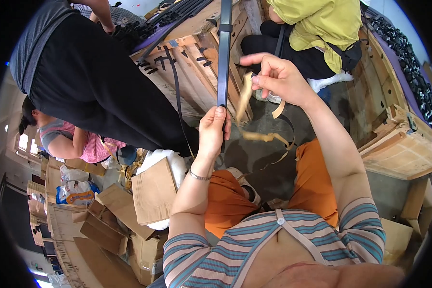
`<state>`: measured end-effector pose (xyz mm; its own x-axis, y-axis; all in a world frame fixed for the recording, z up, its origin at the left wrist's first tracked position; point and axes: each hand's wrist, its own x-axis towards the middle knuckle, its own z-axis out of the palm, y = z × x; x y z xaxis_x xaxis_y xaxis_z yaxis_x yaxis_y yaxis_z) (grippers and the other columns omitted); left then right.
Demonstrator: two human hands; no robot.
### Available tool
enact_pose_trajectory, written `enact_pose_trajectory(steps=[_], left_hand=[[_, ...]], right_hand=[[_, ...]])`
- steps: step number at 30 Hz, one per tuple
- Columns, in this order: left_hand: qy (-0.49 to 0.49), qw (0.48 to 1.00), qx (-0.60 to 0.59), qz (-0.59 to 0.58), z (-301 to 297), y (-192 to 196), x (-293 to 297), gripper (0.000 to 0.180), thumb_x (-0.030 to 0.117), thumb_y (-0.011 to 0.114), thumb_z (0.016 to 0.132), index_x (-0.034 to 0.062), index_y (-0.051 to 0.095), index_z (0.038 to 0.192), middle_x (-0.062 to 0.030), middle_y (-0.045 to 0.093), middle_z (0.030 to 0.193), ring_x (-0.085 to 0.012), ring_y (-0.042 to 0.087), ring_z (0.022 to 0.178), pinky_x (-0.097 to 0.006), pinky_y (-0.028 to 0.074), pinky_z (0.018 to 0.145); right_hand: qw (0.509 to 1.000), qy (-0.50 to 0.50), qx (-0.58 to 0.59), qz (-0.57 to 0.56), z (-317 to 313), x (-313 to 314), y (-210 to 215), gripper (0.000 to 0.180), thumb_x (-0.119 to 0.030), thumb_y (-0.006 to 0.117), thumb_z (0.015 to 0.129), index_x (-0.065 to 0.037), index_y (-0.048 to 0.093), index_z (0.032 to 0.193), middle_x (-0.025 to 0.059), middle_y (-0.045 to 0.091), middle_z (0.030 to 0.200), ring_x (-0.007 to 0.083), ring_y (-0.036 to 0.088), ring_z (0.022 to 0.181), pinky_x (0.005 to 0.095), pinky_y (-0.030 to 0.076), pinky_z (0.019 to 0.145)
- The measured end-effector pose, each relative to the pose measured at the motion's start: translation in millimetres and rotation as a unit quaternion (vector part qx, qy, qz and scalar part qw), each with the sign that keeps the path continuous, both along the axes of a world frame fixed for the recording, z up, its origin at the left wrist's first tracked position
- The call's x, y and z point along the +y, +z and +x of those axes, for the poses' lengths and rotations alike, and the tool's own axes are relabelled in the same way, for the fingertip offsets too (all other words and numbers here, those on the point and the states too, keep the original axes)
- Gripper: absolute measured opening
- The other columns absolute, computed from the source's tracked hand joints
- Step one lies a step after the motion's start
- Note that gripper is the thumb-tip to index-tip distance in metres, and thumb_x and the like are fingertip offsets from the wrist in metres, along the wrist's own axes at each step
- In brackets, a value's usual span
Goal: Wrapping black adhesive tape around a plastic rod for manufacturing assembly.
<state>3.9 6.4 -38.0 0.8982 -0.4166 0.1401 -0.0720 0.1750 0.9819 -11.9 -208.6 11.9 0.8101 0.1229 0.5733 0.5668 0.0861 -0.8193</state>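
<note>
Where the long dark flat strip of plastic or rubber [223, 53] runs upright through the middle of the view, the left hand [213, 130] grips its lower end with fingers closed around it, thumb on top. At about two o'clock from that hand, the right hand [278, 77] pinches a curling tan paper backing tape [254, 136] between fingertips, the tape trailing down toward the orange trousers [312, 180]. Wooden crates [197, 57] lie at twelve o'clock, folded cardboard pieces [151, 192] at eight.
</note>
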Motion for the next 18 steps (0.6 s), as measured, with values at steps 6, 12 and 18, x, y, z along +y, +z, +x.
enact_pose_trajectory(steps=[6, 12, 18], left_hand=[[-0.012, 1.0, -0.006, 0.024, -6.2, -0.7, -0.6, 0.032, 0.03, 0.042, 0.094, 0.0045, 0.048, 0.075, 0.0001, 0.042, 0.051, -0.0068, 0.036, 0.039, -0.02, 0.03, 0.037], [-0.019, 0.999, -0.027, 0.031, -9.9, 1.3, -3.4, 0.033, 0.031, 0.042, 0.094, 0.0043, 0.048, 0.075, 0.0002, 0.041, 0.05, -0.0066, 0.036, 0.039, -0.019, 0.03, 0.038], [-0.01, 0.999, -0.039, 0.028, -10.1, 1.5, -2.1, 0.033, 0.031, 0.043, 0.093, 0.0042, 0.049, 0.075, 0.0006, 0.041, 0.05, -0.0065, 0.036, 0.039, -0.019, 0.029, 0.037]], right_hand=[[0.995, -0.008, 0.096, -0.009, -1.6, 12.5, 6.1, 0.011, -0.01, 0.057, 0.086, -0.003, 0.052, 0.08, 0.0011, 0.053, 0.069, 0.0045, 0.051, 0.055, 0.017, 0.041, 0.047], [0.993, -0.053, 0.11, -0.005, 5.0, 16.1, 0.9, 0.018, -0.019, 0.064, 0.082, -0.003, 0.057, 0.077, -0.0054, 0.05, 0.064, 0.001, 0.041, 0.056, 0.0166, 0.033, 0.048], [0.994, -0.08, 0.074, -0.016, 6.7, 18.8, 0.1, 0.011, -0.014, 0.061, 0.084, -0.004, 0.057, 0.081, -0.0066, 0.047, 0.062, -0.0005, 0.037, 0.051, 0.016, 0.026, 0.043]])
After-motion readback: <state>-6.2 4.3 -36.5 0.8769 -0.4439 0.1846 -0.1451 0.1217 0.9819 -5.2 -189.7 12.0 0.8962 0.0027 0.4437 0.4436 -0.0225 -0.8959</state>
